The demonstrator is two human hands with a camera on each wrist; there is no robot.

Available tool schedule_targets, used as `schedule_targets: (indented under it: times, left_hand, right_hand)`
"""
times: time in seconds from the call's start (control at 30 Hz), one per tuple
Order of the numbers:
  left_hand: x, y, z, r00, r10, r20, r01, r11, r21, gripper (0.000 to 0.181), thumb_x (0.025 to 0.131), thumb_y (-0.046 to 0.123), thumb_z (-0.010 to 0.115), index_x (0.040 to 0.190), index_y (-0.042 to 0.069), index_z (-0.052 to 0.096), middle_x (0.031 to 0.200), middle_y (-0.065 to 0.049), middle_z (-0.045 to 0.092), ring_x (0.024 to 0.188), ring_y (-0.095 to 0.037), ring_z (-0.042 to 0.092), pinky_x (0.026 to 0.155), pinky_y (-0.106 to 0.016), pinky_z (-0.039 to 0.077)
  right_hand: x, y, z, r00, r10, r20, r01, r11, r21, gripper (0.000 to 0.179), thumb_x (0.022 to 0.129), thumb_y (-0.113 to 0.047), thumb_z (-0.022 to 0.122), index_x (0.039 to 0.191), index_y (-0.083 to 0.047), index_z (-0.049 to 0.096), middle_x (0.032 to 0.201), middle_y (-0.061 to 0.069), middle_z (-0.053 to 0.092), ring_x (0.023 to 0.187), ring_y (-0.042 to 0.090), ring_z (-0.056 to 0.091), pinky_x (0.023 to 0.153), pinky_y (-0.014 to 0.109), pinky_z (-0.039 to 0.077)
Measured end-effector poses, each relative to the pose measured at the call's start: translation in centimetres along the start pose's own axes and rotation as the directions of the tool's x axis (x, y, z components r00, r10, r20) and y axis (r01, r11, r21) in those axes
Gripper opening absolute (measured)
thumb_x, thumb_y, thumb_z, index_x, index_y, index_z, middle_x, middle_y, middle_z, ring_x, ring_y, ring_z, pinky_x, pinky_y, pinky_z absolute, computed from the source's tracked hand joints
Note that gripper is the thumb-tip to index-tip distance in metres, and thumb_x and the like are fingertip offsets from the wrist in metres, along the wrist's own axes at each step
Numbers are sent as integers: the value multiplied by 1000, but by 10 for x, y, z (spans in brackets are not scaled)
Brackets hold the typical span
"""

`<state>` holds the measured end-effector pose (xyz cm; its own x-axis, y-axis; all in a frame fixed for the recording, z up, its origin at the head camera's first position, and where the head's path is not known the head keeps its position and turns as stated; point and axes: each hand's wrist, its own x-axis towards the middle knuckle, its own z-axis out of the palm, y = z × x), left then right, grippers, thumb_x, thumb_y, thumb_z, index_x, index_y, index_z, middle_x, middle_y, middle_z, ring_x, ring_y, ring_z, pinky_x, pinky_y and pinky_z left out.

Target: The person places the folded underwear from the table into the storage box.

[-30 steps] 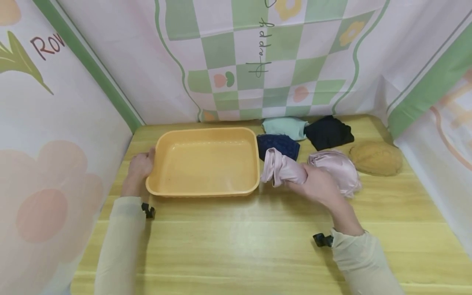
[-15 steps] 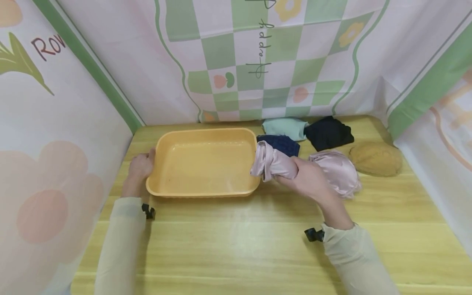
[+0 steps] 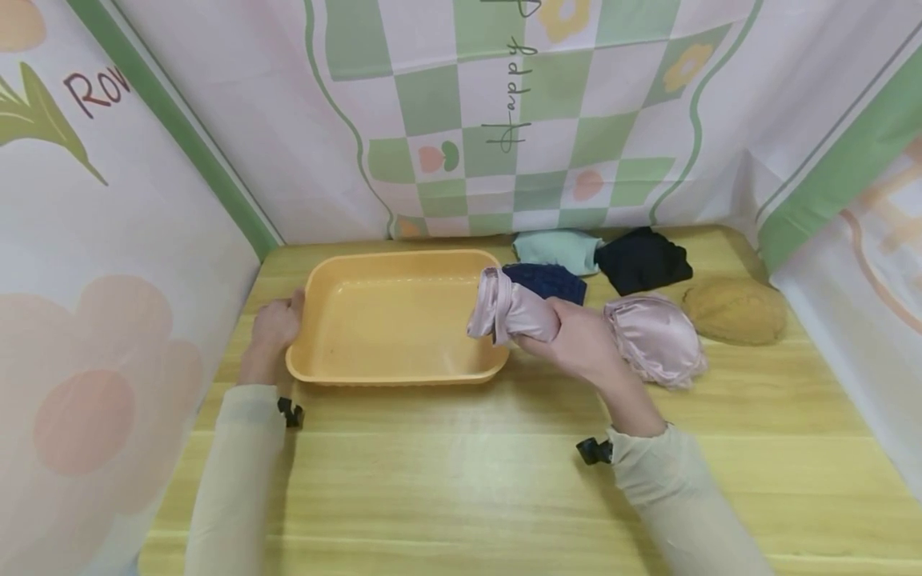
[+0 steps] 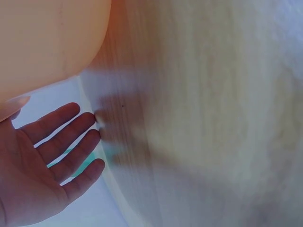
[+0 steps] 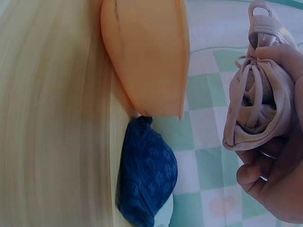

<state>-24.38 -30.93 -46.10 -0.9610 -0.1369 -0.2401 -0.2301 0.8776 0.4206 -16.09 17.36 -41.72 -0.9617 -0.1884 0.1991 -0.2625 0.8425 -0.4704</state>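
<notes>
A folded pink satin bra (image 3: pixel 517 310) is gripped by my right hand (image 3: pixel 582 342), its free end raised over the right rim of the yellow plastic tray (image 3: pixel 392 320). In the right wrist view, straps and a strap ring show on the bra (image 5: pixel 258 106), above the tray's edge. My left hand (image 3: pixel 276 322) is at the tray's left side. In the left wrist view the four fingers of that hand (image 4: pixel 35 175) are extended and spread, clear of the tray wall (image 4: pixel 47 42); the thumb lies at the rim, partly hidden.
Right of the tray lie a navy folded garment (image 3: pixel 551 282), a mint one (image 3: pixel 558 250), a black one (image 3: pixel 643 260), a pink satin one (image 3: pixel 659 340) and a mustard one (image 3: pixel 735 310). Printed curtains (image 3: pixel 497 184) border the wooden table (image 3: pixel 461 480) at the back and sides.
My right hand has carried the pink bra leftward, from beside the tray to over its right rim. The left hand and tray stay in place.
</notes>
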Motion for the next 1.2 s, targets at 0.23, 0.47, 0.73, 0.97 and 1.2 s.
schedule_targets:
  times: [0.23, 0.47, 0.73, 0.97, 1.2]
  left_hand:
    - [2, -1, 0, 1000, 2, 10, -2, 1000, 4, 88, 102, 59, -1, 149, -5, 38, 150, -36, 37, 139, -56, 33, 119, -62, 26]
    - [2, -1, 0, 1000, 10, -1, -10, 1000, 6, 90, 101, 60, -2, 148, -5, 39, 149, -37, 38, 138, -56, 35, 119, -62, 27]
    - [2, -1, 0, 1000, 6, 11, -6, 1000, 13, 90, 101, 59, -3, 149, -5, 38, 150, -38, 37, 138, -57, 34, 119, -62, 26]
    - [2, -2, 1, 1000, 16, -1, -16, 1000, 6, 89, 102, 59, 0, 147, -6, 40, 148, -37, 39, 137, -56, 35, 119, -62, 28]
    - [2, -3, 1, 1000, 12, 4, -12, 1000, 7, 88, 103, 58, 0, 147, -7, 39, 149, -38, 38, 137, -56, 35, 119, -62, 27]
  right_hand:
    - [8, -12, 10, 1000, -9, 15, 9, 1000, 17, 47, 77, -52, 75, 91, -10, 60, 77, 7, 65, 67, 25, 61, 62, 44, 50]
    - [16, -29, 20, 999, -35, 36, 33, 998, 46, 47, 75, -55, 77, 95, -14, 64, 84, 4, 68, 75, 25, 63, 68, 44, 52]
    - [24, -47, 35, 995, -96, 10, 95, 994, 46, 44, 74, -51, 79, 90, -13, 65, 83, 5, 66, 76, 23, 62, 67, 43, 53]
    - [29, -61, 46, 981, -193, 1, 193, 981, 33, 45, 73, -49, 82, 92, -11, 68, 83, 4, 69, 76, 23, 63, 70, 42, 54]
    - [32, -68, 59, 963, -268, -5, 267, 963, -46, 48, 72, -52, 83, 91, -10, 67, 81, 3, 69, 77, 25, 63, 73, 42, 53]
